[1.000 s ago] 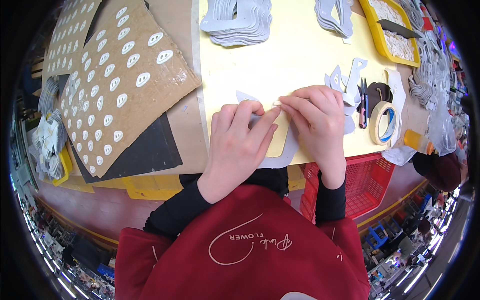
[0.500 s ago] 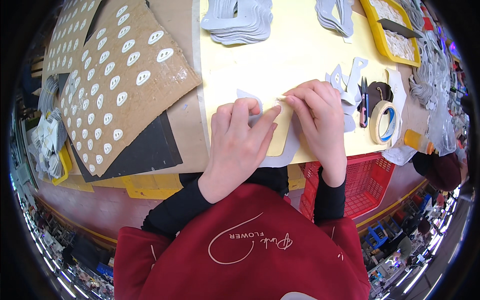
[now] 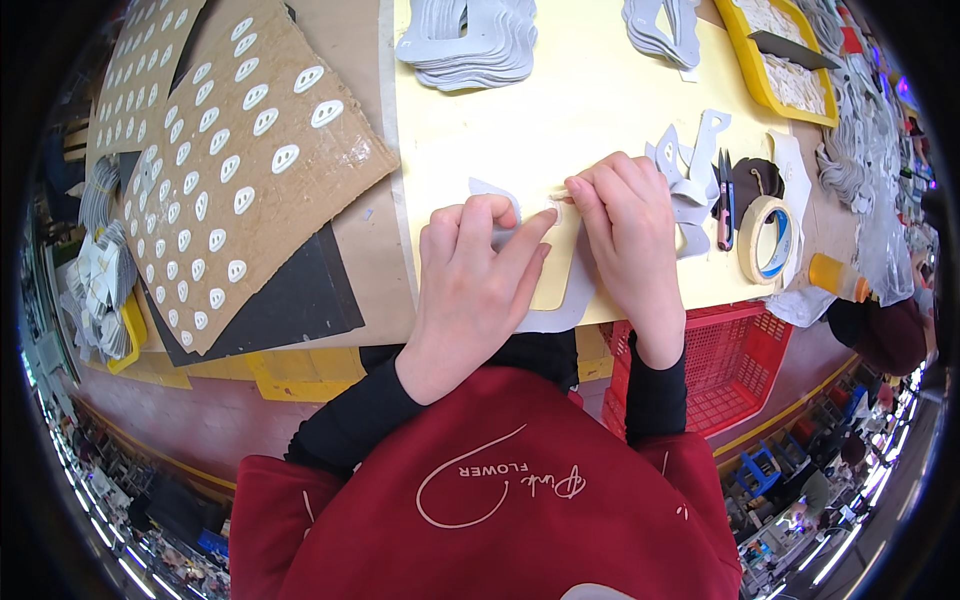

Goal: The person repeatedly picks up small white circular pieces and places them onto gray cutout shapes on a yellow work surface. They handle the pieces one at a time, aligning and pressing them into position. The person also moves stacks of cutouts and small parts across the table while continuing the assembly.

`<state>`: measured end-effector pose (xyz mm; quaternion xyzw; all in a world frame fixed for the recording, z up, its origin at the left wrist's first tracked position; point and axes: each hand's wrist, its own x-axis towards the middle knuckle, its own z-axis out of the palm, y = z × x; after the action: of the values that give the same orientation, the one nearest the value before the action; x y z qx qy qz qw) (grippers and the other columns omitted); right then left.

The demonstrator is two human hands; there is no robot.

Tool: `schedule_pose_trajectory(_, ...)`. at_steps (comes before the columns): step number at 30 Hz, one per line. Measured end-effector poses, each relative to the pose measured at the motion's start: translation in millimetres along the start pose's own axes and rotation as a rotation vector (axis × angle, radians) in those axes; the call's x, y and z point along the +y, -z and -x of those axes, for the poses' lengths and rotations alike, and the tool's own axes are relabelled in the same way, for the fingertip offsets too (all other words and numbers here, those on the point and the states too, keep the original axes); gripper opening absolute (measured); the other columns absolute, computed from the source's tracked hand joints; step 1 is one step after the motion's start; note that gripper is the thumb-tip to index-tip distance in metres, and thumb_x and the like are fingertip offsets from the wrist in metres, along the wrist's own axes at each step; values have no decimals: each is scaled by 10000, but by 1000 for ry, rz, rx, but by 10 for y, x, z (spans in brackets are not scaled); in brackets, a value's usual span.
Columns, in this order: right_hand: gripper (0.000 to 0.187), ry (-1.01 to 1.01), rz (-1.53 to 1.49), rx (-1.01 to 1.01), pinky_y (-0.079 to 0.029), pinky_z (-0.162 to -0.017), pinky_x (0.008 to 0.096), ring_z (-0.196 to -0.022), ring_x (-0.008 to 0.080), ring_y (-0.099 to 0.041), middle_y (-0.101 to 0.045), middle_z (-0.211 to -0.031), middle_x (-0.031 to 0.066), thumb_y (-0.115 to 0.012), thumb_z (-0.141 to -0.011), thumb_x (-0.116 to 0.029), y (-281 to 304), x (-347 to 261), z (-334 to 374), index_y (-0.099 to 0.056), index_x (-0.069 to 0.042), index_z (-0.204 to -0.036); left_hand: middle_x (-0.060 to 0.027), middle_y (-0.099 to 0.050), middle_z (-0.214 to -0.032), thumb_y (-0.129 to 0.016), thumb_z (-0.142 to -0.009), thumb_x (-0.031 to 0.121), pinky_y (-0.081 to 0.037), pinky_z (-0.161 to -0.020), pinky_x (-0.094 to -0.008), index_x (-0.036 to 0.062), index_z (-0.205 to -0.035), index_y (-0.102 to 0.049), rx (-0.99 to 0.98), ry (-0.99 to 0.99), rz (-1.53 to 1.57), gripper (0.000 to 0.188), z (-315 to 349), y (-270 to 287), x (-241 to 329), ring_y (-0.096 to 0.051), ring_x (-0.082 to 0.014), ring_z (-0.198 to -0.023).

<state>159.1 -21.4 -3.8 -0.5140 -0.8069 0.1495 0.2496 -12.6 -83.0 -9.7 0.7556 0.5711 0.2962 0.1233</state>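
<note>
A light grey cut-out piece (image 3: pixel 556 318) with a window in its middle lies flat at the table's near edge. My left hand (image 3: pixel 470 275) rests over its left side, fingers apart, with one fingertip pressing a small white patch (image 3: pixel 556 208). Just right of that fingertip, my right hand (image 3: pixel 630 225) is closed in a pinch on a small pale strip (image 3: pixel 562 195), mostly hidden by the fingers. Part of the grey piece is covered by both hands.
Grey cut-outs are stacked (image 3: pixel 470 65) at the back, with loose ones (image 3: pixel 690 190) at right. Nearby lie snips (image 3: pixel 726 200), a tape roll (image 3: pixel 766 240) and a yellow tray (image 3: pixel 770 60). Cardboard (image 3: pixel 270 170) with white ovals fills the left. A red crate (image 3: pixel 720 370) stands below.
My right hand has drawn slightly back to the right and up. The left hand keeps pressing in nearly the same place. The whole view has shifted a little.
</note>
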Motion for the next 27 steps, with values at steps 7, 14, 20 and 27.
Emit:
schedule_pose_trajectory(7,116,-17,-20,-3,-438,-753,399,-834,280,-549,-581,-838,71,-725,-894,-129,13,17,5,-655,-50,-846,-53,-512,-1054,-737,-836,90,-397,-847,-361,140,-1171,-704,-3,11,9,341,1,-6,0,-469,-252,-975)
schedule_pose_trajectory(14,121,0,-47,70,-447,-741,392,-812,271,-550,-586,-819,65,-749,-869,-125,-60,1,-49,-666,-47,-829,-51,-508,-1059,-734,-844,91,-397,-858,-363,140,-1173,-704,-17,25,31,334,5,-1,2,-467,-253,-981)
schedule_pose_trajectory(20,114,-46,-105,77,-454,-725,377,-806,274,-546,-584,-808,67,-754,-863,-109,-25,-23,-54,-674,-38,-821,-57,-519,-1064,-748,-840,111,-399,-864,-374,135,-1172,-701,-21,60,87,337,-13,27,-20,-467,-265,-986)
schedule_pose_trajectory(27,67,-136,-273,47,-454,-694,362,-790,266,-548,-598,-815,75,-726,-890,-91,125,-86,16,-701,-31,-871,-76,-544,-1063,-793,-821,178,-409,-891,-391,108,-1082,-712,-47,215,244,282,-189,99,-47,-471,-287,-1004)
